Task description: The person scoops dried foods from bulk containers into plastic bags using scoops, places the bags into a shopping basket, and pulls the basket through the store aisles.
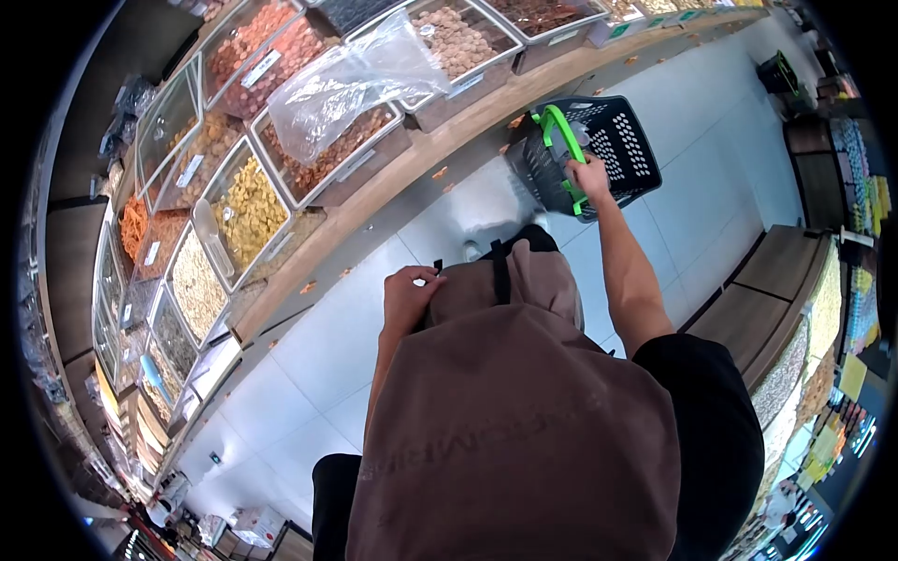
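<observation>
My right hand (pixel 589 178) is wrapped round the green handle (pixel 559 136) of a dark grey shopping basket (pixel 629 140), which hangs above the floor ahead of me to the right. Something clear or pale shows inside the basket, too indistinct to name. My left hand (pixel 409 297) is at the left side of the brown apron (pixel 514 421) I wear, beside a small black strap end. Its fingers are curled in with thumb and forefinger close together; whatever is between them cannot be made out.
Clear bins of dried goods line the wooden counter on the left. A crumpled clear plastic bag (pixel 360 79) lies across some bins, and a scoop (pixel 213 238) rests by the yellow pieces (pixel 248 210). Brown cabinets (pixel 762 290) stand to the right of the tiled aisle (pixel 327 355).
</observation>
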A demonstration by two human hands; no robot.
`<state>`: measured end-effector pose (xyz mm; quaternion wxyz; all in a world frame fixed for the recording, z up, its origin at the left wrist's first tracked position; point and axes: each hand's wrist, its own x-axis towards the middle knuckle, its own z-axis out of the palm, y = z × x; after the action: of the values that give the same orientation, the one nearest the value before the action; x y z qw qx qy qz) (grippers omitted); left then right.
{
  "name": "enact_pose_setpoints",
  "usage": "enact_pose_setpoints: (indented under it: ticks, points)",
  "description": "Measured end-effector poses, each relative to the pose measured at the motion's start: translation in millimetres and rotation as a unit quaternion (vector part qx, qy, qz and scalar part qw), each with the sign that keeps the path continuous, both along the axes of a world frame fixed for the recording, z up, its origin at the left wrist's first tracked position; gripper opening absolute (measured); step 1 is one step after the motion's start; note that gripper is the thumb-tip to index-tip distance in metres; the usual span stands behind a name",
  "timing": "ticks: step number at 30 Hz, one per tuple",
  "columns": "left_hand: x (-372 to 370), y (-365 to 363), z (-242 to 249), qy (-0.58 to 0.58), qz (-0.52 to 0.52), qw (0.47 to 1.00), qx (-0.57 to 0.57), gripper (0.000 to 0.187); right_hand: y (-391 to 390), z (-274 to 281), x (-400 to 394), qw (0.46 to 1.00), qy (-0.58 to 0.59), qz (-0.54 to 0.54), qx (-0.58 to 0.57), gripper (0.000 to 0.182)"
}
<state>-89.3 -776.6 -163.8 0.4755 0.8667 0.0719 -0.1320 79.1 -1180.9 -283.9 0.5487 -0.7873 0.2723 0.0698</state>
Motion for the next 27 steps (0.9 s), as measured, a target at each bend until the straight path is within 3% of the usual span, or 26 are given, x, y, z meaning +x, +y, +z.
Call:
enact_pose_setpoints:
  ticks: [3,6,9,10,13,15,17,21,24,27]
  points:
    - [5,-20,4,0.059,0.001,0.998,0.003,0.017,-6,-21,-10,0.999,-0.009,0.003,-0.040,0.033]
    - [13,-44,-7,0.035,-0.008,0.998,-0.042,0.018,-3,-17,-36,0.989,-0.027,0.008,-0.148,0.045]
    - [26,-79,-18,-0.005,-0.086,0.996,-0.032,0.018,-21,-53,-84,0.988,-0.033,0.037,-0.148,0.060]
    - [33,-92,-23,-0.005,-0.102,0.994,-0.037,0.018,-29,-62,-103,0.984,0.019,0.060,-0.165,0.066]
    - [63,-135,-43,-0.091,-0.220,0.971,-0.035,0.026,-47,-77,-162,0.983,0.063,0.049,-0.167,0.068]
    - [98,-166,-49,-0.032,-0.264,0.964,0.020,0.045,-56,-72,-191,0.982,0.132,0.044,-0.131,0.070]
    - [138,-192,-57,-0.065,-0.285,0.954,0.060,0.063,-73,-63,-201,0.985,0.129,0.036,-0.111,0.068]
    - [194,-258,-41,-0.168,-0.325,0.890,0.273,0.101,-126,-34,-201,0.990,0.086,0.024,-0.106,0.057]
    - [216,-302,-49,-0.161,-0.370,0.840,0.364,0.100,-174,-33,-211,0.993,0.051,-0.009,-0.110,0.051]
    - [211,-339,-71,-0.167,-0.337,0.833,0.404,0.084,-217,-36,-234,0.995,0.029,-0.018,-0.093,0.052]
